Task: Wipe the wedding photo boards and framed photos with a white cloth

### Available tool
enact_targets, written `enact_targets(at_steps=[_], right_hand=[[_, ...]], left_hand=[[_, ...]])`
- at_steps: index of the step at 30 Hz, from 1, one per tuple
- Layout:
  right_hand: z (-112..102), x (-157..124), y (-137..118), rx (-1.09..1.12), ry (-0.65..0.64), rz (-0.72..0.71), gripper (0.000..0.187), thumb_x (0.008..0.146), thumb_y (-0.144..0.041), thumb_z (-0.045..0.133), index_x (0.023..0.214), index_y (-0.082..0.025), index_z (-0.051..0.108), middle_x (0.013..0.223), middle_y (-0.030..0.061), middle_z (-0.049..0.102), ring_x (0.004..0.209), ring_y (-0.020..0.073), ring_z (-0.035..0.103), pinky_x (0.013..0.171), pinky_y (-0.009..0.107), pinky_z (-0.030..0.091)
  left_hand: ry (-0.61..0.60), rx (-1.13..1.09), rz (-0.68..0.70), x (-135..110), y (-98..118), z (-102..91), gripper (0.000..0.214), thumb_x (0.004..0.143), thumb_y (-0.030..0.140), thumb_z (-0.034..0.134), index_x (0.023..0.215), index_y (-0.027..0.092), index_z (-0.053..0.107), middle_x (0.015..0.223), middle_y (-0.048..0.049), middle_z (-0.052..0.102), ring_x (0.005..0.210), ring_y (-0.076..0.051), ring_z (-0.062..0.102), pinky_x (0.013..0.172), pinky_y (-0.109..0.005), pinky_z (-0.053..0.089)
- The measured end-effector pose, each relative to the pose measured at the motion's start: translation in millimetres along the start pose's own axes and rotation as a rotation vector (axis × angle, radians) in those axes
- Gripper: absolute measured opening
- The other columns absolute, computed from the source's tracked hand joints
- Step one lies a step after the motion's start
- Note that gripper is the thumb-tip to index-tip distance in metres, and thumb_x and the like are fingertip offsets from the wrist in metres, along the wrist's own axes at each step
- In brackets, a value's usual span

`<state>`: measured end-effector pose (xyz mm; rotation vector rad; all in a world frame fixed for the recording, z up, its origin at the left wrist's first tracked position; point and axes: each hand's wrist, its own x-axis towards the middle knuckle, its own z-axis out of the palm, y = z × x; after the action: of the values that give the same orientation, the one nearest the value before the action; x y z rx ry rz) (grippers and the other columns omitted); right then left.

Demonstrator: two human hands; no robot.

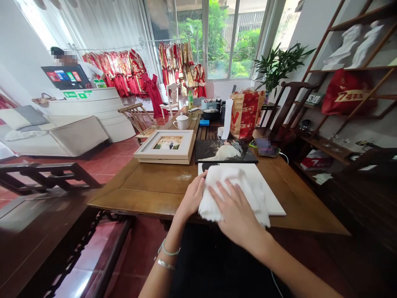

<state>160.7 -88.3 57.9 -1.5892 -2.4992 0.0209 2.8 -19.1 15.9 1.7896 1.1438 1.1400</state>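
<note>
A crumpled white cloth (pixel 252 188) covers most of a thin white panel (pixel 273 203) near the table's front edge. A dark patch shows on the panel's upper left corner. My right hand (pixel 235 211) lies on the cloth with its fingers spread, pressing it onto the panel. At the panel's left edge, my left hand (pixel 194 194) is closed on the border, its fingertips partly hidden by the cloth. Just beyond lies a dark picture panel (pixel 225 151) with a white dress on it. To its left rests a pale framed photo (pixel 167 145), stacked on another frame.
Farther along the wooden table (pixel 149 184) stand a white lidded mug (pixel 182 122), a blue box (pixel 204 123) and a red-and-brown paper bag (pixel 245 116). A phone (pixel 263 147) with a white cable lies at right. A person (pixel 91 71) is behind the far counter (pixel 89 107).
</note>
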Motion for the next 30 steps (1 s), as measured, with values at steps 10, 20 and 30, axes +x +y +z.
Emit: enact_targets(at_steps=[10, 20, 30], right_hand=[[-11.7, -53.3, 30.3, 0.133, -0.05, -0.14, 0.096, 0.051, -0.005, 0.042, 0.144, -0.031, 0.043, 0.152, -0.0054, 0.036, 0.143, 0.0229, 0.026, 0.117, 0.051, 0.024], [-22.2, 21.3, 95.6, 0.068, 0.001, 0.26, 0.046, 0.082, -0.023, 0.046, 0.122, -0.009, 0.062, 0.126, 0.0177, 0.063, 0.125, 0.0345, 0.049, 0.096, 0.044, 0.045], [-23.6, 117.8, 37.9, 0.198, -0.088, -0.052, 0.026, 0.078, -0.016, 0.05, 0.093, -0.013, 0.071, 0.103, 0.0137, 0.071, 0.105, 0.0243, 0.061, 0.084, 0.026, 0.044]], left_hand=[[-0.022, 0.04, 0.104, 1.0, -1.5, -0.5, 0.033, 0.096, 0.029, 0.042, 0.123, 0.02, 0.058, 0.136, -0.0095, 0.057, 0.132, -0.021, 0.048, 0.115, -0.043, 0.031], [-0.055, 0.083, 0.183, 1.1, -4.2, -1.9, 0.036, 0.087, 0.015, 0.055, 0.122, 0.021, 0.059, 0.137, -0.0117, 0.055, 0.134, -0.024, 0.045, 0.115, -0.048, 0.03], [-0.031, 0.112, 0.118, 1.4, -9.5, -0.7, 0.035, 0.085, 0.018, 0.059, 0.12, 0.021, 0.059, 0.134, -0.0109, 0.056, 0.131, -0.026, 0.047, 0.114, -0.048, 0.032]])
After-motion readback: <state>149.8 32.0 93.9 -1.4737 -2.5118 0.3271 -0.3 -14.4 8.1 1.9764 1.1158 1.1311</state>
